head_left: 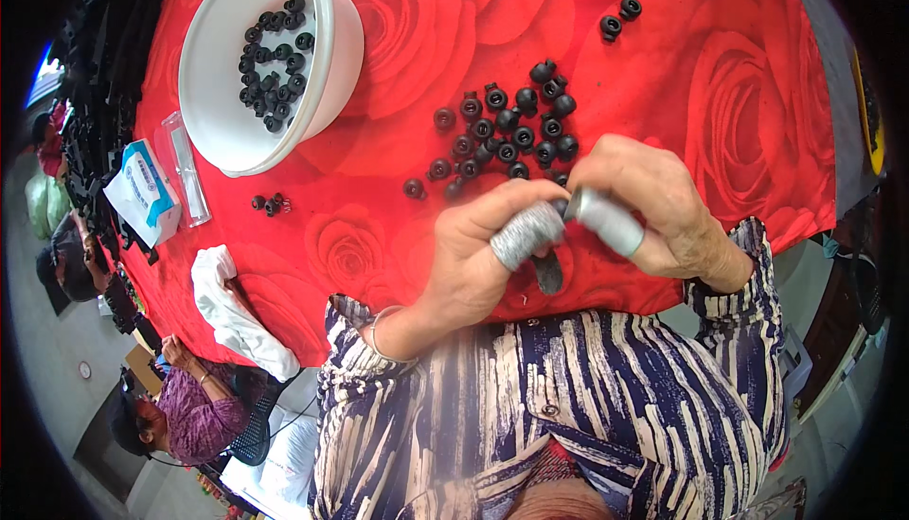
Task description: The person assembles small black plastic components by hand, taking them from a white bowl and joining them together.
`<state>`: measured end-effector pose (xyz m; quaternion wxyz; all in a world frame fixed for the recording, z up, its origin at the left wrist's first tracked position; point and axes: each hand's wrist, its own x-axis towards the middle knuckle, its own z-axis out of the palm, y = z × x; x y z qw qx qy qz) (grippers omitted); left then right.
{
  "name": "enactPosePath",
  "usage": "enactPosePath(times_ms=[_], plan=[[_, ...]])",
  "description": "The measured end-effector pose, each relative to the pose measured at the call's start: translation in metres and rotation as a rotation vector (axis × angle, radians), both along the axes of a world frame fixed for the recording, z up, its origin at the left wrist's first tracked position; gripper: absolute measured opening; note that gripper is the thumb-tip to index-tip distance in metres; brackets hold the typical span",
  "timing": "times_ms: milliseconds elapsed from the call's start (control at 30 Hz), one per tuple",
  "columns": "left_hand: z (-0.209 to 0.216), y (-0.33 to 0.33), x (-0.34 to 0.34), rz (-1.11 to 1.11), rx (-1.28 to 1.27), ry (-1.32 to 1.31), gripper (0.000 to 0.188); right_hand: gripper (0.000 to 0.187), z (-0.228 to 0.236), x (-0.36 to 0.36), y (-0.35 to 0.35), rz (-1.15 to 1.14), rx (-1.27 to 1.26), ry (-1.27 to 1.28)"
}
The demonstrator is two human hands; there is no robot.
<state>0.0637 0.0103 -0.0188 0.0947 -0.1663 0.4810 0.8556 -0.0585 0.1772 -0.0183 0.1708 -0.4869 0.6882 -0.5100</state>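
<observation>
Both hands meet over the near part of the red cloth, just below a loose cluster of black ball-shaped cord locks [507, 122]. My left hand [478, 245] is closed in a pinch, with a grey wrapping [526, 236] round a finger. A small dark round piece, apparently a cord lock [561, 206], shows partly at its fingertips. Close against it, my right hand [653, 203] is also closed, and a grey wrapping [611, 222] covers one of its fingers. What the right fingertips grip is hidden. Below the left fingers shows a dark strip-like shape [547, 274].
At the far left, a white bowl [346, 46] holds several cord locks. Beside it are a tissue packet [142, 193], a clear plastic case [187, 170] and a white cloth [232, 312]. More cord locks [620, 18] lie at the far right. Other people [189, 406] sit leftward.
</observation>
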Motion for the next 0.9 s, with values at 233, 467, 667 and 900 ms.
enactPosePath(times_ms=[233,467,667,900], plan=[[-0.002,-0.004,-0.004,0.007,-0.026,0.081,0.023,0.022,0.015,-0.006,0.007,-0.042,0.020,-0.156],[-0.003,-0.004,-0.002,-0.024,0.195,-0.003,0.026,0.032,0.012,-0.004,0.004,-0.068,-0.001,-0.033],[-0.011,-0.005,0.000,-0.065,0.494,-0.106,0.027,0.030,0.010,0.001,0.001,0.027,-0.016,-0.164],[-0.007,-0.003,-0.001,-0.140,0.489,-0.152,0.027,0.028,0.004,0.002,0.002,0.043,-0.100,-0.135]])
